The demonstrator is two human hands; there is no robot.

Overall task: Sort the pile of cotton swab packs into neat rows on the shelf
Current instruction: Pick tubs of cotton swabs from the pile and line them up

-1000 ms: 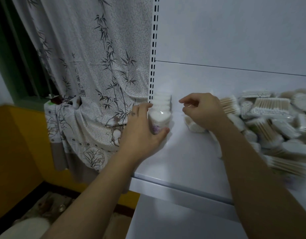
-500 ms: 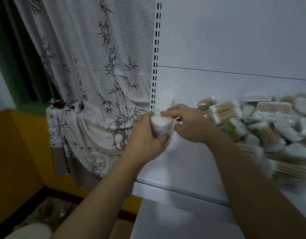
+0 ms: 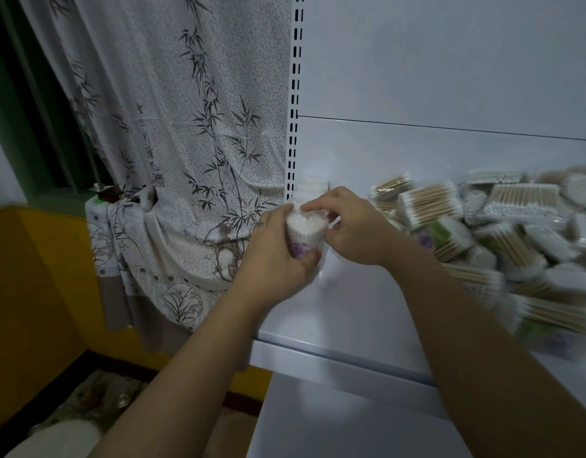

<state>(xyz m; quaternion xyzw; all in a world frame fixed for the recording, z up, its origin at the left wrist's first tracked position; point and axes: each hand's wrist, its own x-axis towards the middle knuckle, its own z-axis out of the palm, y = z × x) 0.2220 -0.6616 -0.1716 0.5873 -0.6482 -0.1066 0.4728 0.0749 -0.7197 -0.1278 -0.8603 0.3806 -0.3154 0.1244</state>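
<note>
Swab packs are lying in a loose pile (image 3: 483, 233) along the right of the white shelf (image 3: 351, 309), the nearest ones blurred. Both forearms are reaching up from below towards the shelf's left end, beside the slotted post (image 3: 294, 94). The left hand (image 3: 275, 256) is wrapping one pack (image 3: 306, 233) from the left, its fingers curling round the back and its thumb crossing the purple-printed lower front, holding it upright with the white tips facing up. The right hand (image 3: 354, 229) is meeting it from the right, its bent fingertips (image 3: 314, 206) together and pinching at the pack's top rim. A second ago this hand was hovering apart from the pack, over the shelf to its right. Half a second ago it was already touching the top, and it is staying there. The pack is sitting between the two hands, just in front of a short row (image 3: 313, 186) of packs standing in the corner. Whether its base is touching the shelf I cannot tell.
</note>
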